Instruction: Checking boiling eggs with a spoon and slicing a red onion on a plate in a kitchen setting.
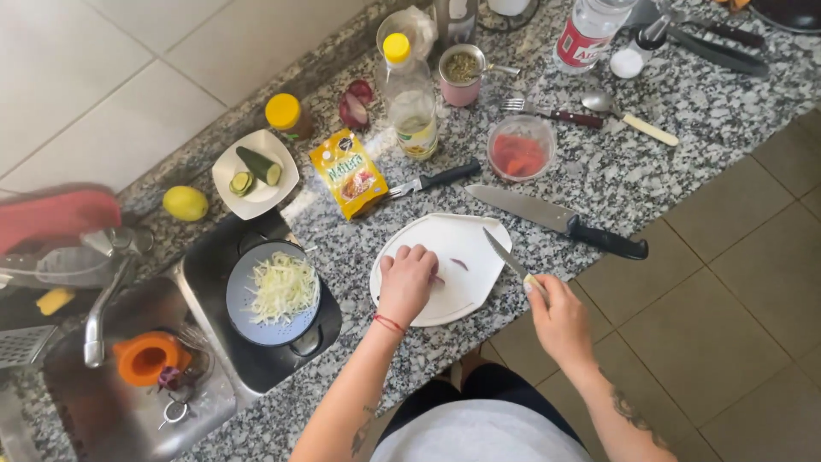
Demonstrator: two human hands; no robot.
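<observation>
Centre frame — my left hand [407, 282] lies curled, fingers down on the white cutting board [462, 287], covering purple onion bits [459, 264]. My right hand [556, 312] grips a small knife [506, 254] — blade angled over the board's right edge.

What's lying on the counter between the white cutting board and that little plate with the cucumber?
In the head view, a yellow sachet lies between the white cutting board and the cucumber plate, with a small black-handled knife just beyond it.

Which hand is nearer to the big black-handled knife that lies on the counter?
The right hand. It holds a small knife just below the big knife; the left hand rests on the white cutting board, farther away.
</observation>
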